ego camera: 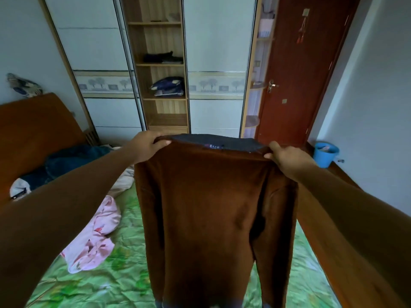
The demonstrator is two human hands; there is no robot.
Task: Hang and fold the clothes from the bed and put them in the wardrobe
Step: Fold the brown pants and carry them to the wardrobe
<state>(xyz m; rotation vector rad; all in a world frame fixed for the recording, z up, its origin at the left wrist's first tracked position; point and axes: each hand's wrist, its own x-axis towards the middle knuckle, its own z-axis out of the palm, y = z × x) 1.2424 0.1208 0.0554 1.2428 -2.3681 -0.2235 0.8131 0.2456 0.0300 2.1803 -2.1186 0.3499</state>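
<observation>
The wardrobe point(218, 41) fills the far wall, its white sliding panels parted around an open middle bay of wooden shelves. A stack of dark folded clothes point(162, 57) lies on one shelf, and a blue bundle point(169, 86) sits on the shelf below it. To the right of the wardrobe stands a red-brown door point(298, 85), shut.

The bed point(111, 281) takes up the near half of the view under a crumpled green sheet, with a brown wooden board point(33, 134) along its left end and a wooden rail along its right edge. A pair of brown fleecy trousers point(206, 207) hangs upright above the middle of the bed. Its grey waistband is stretched level at the top, a small label point(214, 146) shows at the centre, and the legs drop out of the bottom of the view.

A heap of dark blue clothing point(71, 158) lies at the bed's far left corner against the board. A pink garment point(95, 238) is crumpled on the sheet left of the trousers, and a pale cloth point(124, 181) lies between the two. A blue bucket point(325, 153) stands on the floor beyond the right rail, near the door.

The left hand point(146, 145) pinches the left end of the waistband, thumb on the near side. The right hand point(287, 156) pinches the right end the same way
</observation>
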